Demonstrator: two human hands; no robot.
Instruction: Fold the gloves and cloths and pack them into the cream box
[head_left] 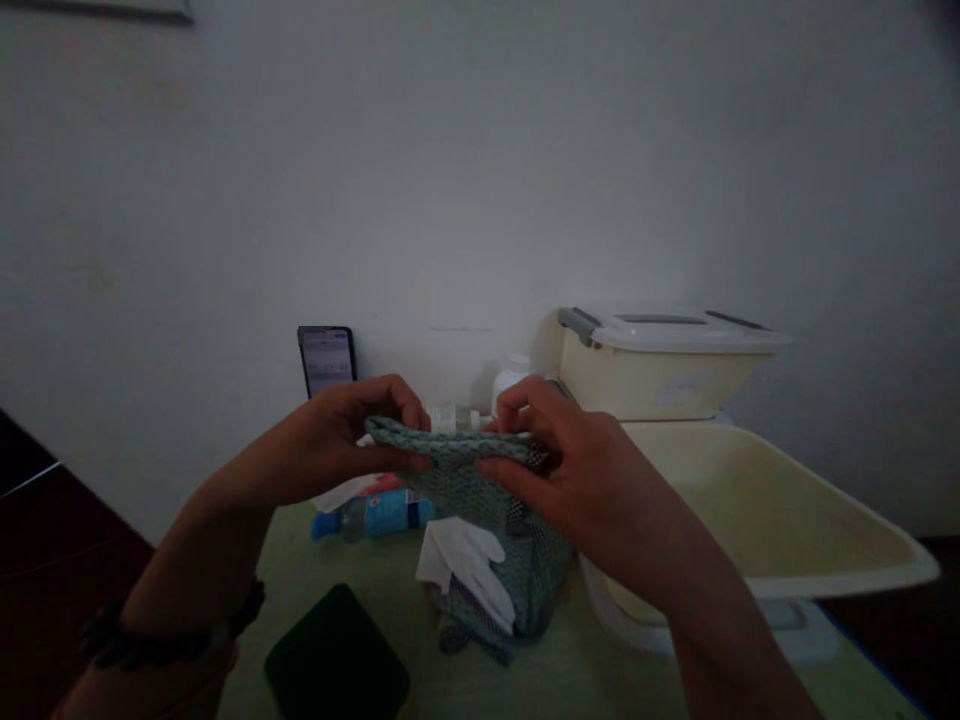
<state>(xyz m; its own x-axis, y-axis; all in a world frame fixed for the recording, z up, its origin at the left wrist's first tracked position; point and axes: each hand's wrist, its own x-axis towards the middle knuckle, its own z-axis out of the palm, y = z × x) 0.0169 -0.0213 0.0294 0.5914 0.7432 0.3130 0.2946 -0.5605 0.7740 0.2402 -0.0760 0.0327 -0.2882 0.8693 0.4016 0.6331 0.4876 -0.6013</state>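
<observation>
My left hand [352,430] and my right hand [555,455] both pinch the top edge of a grey-green knitted cloth [480,490], holding it up above the table so that it hangs down between them. Each hand grips one end of that edge with closed fingers. Below the cloth lies a white glove [465,565] on more folded fabric. A blue plastic bottle [379,513] lies on its side just behind the cloth, under my left hand.
A large cream basin [787,520] stands at the right, a lidded cream box [660,365] behind it. A phone [328,358] leans on the white wall. A white bottle [511,378] stands at the back. A black pad [337,660] lies on the green tabletop [585,680].
</observation>
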